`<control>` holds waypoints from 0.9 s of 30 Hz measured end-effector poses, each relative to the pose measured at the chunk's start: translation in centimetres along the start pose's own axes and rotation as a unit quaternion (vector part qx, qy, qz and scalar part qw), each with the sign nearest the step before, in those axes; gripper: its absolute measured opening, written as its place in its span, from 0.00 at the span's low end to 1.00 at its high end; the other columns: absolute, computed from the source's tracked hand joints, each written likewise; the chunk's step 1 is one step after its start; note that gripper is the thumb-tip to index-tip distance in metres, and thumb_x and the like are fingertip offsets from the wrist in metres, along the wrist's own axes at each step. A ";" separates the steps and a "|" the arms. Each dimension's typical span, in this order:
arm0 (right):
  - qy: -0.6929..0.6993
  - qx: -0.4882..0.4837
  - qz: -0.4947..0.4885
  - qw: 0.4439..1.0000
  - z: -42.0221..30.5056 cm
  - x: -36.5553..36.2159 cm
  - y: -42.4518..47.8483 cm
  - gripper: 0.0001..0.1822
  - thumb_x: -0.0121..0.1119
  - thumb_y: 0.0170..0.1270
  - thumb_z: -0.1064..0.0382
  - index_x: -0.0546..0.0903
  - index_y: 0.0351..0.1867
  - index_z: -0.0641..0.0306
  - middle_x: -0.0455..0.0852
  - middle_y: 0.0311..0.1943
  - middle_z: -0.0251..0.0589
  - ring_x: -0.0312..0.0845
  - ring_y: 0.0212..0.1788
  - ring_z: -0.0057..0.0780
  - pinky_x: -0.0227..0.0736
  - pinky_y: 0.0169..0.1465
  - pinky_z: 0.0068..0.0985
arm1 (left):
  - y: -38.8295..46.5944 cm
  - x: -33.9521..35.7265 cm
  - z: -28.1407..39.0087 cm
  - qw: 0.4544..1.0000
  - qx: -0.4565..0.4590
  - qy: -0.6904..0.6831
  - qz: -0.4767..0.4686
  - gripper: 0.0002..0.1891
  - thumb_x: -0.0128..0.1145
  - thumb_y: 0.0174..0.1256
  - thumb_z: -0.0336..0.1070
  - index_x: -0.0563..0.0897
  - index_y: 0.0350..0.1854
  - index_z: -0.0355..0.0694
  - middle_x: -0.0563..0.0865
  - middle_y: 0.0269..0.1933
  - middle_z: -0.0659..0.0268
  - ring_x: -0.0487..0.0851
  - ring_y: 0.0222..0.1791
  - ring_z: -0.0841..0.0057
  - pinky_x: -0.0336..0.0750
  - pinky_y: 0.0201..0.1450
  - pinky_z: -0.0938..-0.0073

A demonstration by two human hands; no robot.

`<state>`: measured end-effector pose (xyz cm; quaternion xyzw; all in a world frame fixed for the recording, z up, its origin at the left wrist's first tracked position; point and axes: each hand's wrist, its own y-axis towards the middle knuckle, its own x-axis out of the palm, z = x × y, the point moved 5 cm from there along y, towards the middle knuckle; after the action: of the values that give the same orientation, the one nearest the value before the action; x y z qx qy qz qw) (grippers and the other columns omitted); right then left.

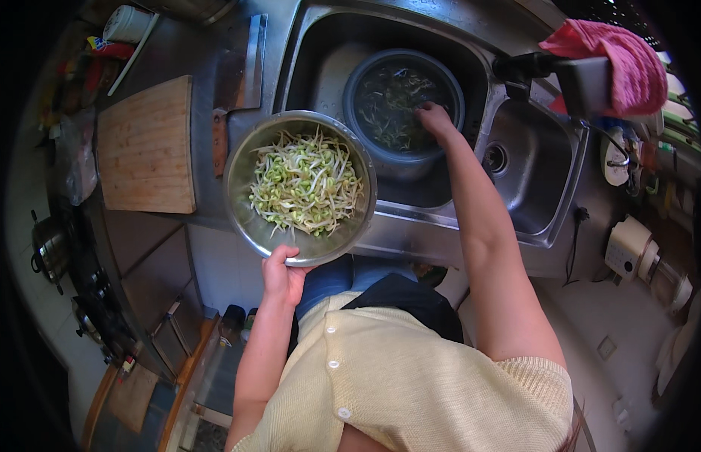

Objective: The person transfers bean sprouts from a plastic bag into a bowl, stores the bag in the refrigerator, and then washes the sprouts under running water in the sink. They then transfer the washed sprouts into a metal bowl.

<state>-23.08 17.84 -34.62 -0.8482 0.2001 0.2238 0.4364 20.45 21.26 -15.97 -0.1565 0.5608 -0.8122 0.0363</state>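
Note:
My left hand (284, 277) grips the near rim of a stainless steel bowl (299, 248), thumb over the edge. A heap of bean sprouts (305, 183) with pale stems and green-yellow heads fills the bowl's middle. Inside the large sink basin (328, 62) stands a round grey basin (404, 155) of water, where loose sprouts (393, 107) float. At the right side of that water is my right hand (435, 117), its fingertips at or under the surface; whether they pinch any sprouts cannot be made out.
Left of the bowl lie a cleaver (251, 73) and a wooden cutting board (147, 150). A smaller sink basin (531, 164) adjoins on the right, with a black faucet (526, 68) and a pink cloth (633, 68) above it. A cream-coloured appliance (627, 246) stands at the far right.

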 end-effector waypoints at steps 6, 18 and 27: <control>0.207 0.000 0.086 0.974 0.1 2.2 2.3 0.37 0.63 0.55 0.59 0.67 0.68 0.63 0.76 0.59 0.59 0.75 0.59 0.50 0.68 0.63 0.38 | 0.0 -1.0 -0.7 0.999 0.001 -0.032 0.019 0.18 0.48 0.58 0.26 0.73 0.51 0.25 0.82 0.50 0.50 0.83 0.50 0.57 0.79 0.54 0.52; -0.196 -0.166 0.110 0.960 -7.7 6.1 1.3 0.53 0.77 0.43 0.55 0.60 0.70 0.66 0.54 0.71 0.66 0.53 0.72 0.61 0.56 0.72 0.41 | 0.3 -1.7 -1.5 0.997 0.025 -0.074 0.026 0.19 0.47 0.57 0.24 0.71 0.51 0.19 0.81 0.51 0.45 0.85 0.48 0.53 0.82 0.51 0.50; 0.297 -0.063 -0.121 0.945 -6.2 11.9 1.5 0.20 0.57 0.55 0.75 0.77 0.51 0.62 0.83 0.38 0.43 0.83 0.38 0.41 0.81 0.45 0.33 | 0.4 -1.7 -1.6 0.997 0.018 -0.074 0.013 0.20 0.48 0.58 0.25 0.71 0.53 0.20 0.81 0.52 0.46 0.84 0.48 0.54 0.82 0.52 0.52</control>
<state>-12.88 10.12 -38.96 -0.9197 0.2020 -0.0810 0.3269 21.52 22.94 -17.25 -0.2080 0.5439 -0.8079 0.0912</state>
